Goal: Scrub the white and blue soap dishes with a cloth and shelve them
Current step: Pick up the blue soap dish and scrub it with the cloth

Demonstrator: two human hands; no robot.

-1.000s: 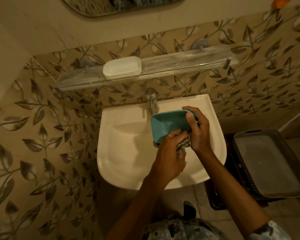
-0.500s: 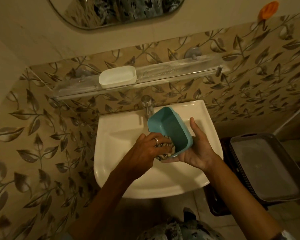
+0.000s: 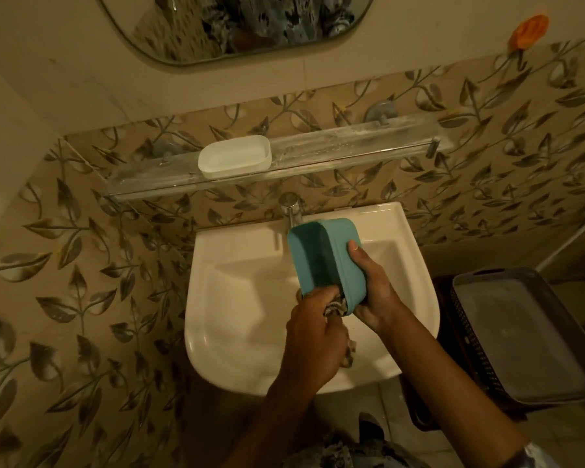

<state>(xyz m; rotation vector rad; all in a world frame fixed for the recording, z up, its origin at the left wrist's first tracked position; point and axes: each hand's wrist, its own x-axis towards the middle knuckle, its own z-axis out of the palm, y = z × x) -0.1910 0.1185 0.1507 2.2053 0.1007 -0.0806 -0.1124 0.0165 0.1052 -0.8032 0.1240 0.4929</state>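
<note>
Blue soap dish is held above the sink basin, just in front of the tap, tipped on its long edge with the open side facing left. Right hand: grip closed on the dish from the outer wall and base, one digit lying across the wall. Left hand: grip clenched round the bunched cloth, worked into the dish's near end. White soap dish sits upright on the glass shelf, left part. Judgement: the dish looks like thin moulded plastic, so it is light, fairly stiff and not fragile, but its smooth walls are likely slick if wet. Best hold is across the short span, palm under the base and digits over the rim, so scrubbing pressure is met from behind. The cloth is soft and takes any bunching.
</note>
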